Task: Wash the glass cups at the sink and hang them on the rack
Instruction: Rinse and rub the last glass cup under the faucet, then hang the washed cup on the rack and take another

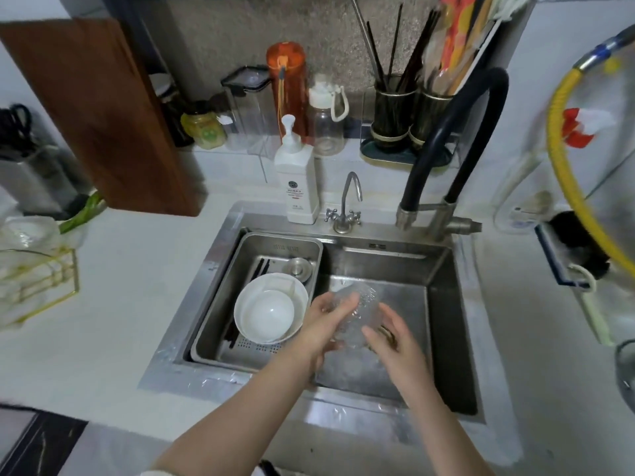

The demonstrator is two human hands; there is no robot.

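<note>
- Glass cup [354, 316] held over the right basin of the sink [439, 304], between both hands.
- Left hand [326, 324] curled round the cup's near side; right hand [391, 341] cupping the far side, fingers loosely bent.
- Likely slippery when wet: could slide out and crack against the steel basin.
- Rack [37, 286] well apart on the left counter [137, 304]; carrying across risks clipping the white bowls [271, 312] in the tray [220, 304].
</note>
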